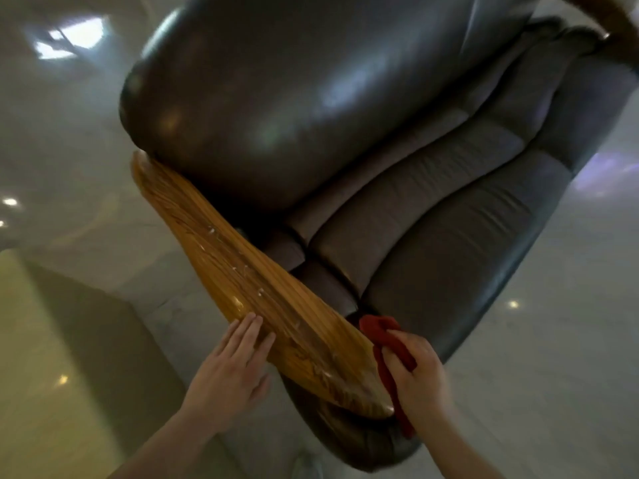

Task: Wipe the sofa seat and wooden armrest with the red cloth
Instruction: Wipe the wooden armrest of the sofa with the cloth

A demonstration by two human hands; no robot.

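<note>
A dark leather sofa fills the upper frame, its ribbed grey-brown seat (432,216) running down to the middle. A glossy wooden armrest (242,281) slants from the middle left to the bottom centre. My left hand (231,368) lies flat with fingers spread on the armrest's left edge near its front end. My right hand (418,371) grips the crumpled red cloth (383,340) against the armrest's right side, where the wood meets the seat's front corner. Part of the cloth hangs below the hand.
The sofa's rounded leather backrest (294,98) bulges at the top. Pale shiny floor tiles (553,357) surround the sofa. A beige block-shaped object (52,340) stands at the lower left. Another wooden armrest (619,25) shows at the top right corner.
</note>
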